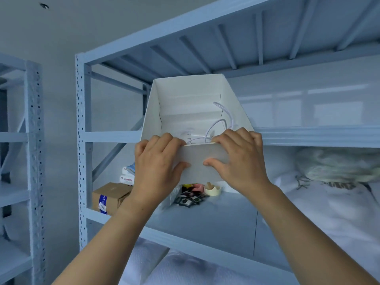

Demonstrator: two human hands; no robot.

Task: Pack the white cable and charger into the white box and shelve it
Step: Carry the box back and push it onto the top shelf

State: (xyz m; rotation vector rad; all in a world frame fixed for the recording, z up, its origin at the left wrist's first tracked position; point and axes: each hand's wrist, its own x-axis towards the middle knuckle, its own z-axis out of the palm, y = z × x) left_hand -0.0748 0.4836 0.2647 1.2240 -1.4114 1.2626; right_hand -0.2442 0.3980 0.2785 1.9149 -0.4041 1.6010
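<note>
An open white box is held up in front of the metal shelving, at the height of the upper shelf's front beam. Inside it lie the white cable, looped near the right wall, and the white charger with its plug pins showing. My left hand grips the box's near wall at its left corner, fingers over the rim. At the right corner my right hand holds the same wall, thumb pressed on its outer face. Whether the box rests on the shelf I cannot tell.
On the shelf below sit a brown cardboard box, small white packets, dark sachets in a clear bag, a tape roll and white bedding. A second rack stands at the left.
</note>
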